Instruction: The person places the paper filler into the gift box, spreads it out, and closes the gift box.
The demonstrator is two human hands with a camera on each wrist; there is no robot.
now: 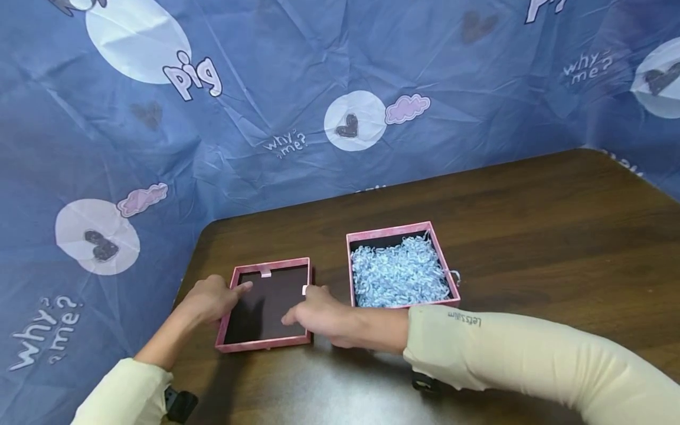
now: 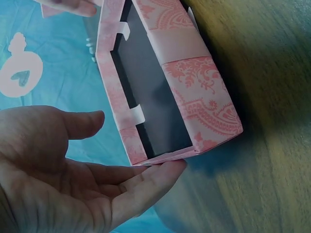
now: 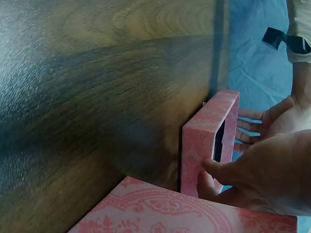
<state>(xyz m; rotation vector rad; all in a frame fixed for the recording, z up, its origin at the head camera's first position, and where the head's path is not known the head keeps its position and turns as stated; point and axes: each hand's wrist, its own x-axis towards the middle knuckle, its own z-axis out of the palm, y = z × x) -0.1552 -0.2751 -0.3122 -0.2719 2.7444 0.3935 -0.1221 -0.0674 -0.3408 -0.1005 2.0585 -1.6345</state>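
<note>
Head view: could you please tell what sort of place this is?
Probably an indoor tabletop workspace: a brown table, a printed blue cloth hanging behind it, and an open pink box holding blue shreds.

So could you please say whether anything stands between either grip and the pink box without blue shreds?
Nothing visible does: left grip and right grip are at opposite sides of that pink box. The shred-filled box stands apart, to the right.

The left hand [image 1: 213, 298] reaches from near left, thumb apart from fingers. The right hand [image 1: 330, 319] reaches leftward, one digit stretched.
</note>
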